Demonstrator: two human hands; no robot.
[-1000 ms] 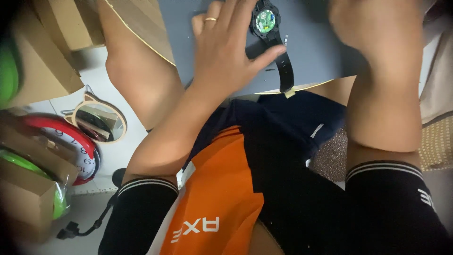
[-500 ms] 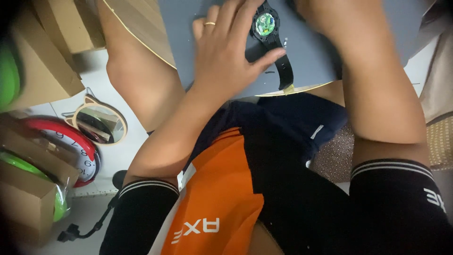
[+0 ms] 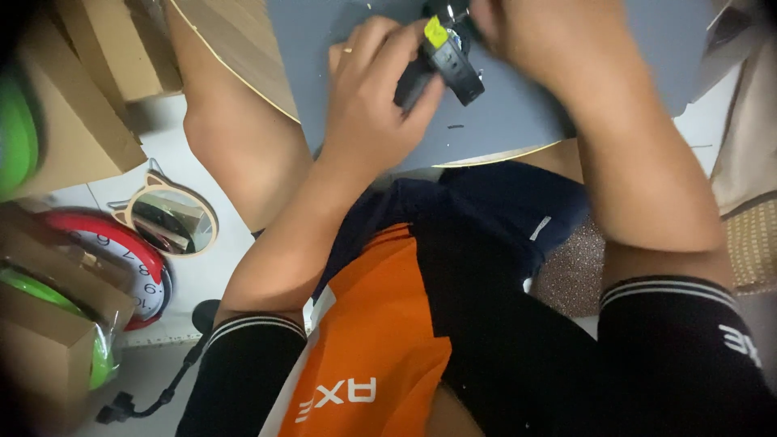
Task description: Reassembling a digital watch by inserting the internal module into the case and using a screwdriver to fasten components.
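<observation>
Fingers (image 3: 380,57) of the left hand (image 3: 376,105) are curled round a black wristwatch (image 3: 449,61), pinching its strap against the palm. The watch sits just above the grey counter (image 3: 518,121), near its front edge, a yellow-green patch showing on its body. The right hand (image 3: 534,40) closes over the watch's upper end from the other side, its fingertips hidden, so the exact grip cannot be told. Down at the left on the floor lie a red wall clock (image 3: 121,259), a cat-eared mirror (image 3: 170,218) and cardboard boxes (image 3: 73,105).
</observation>
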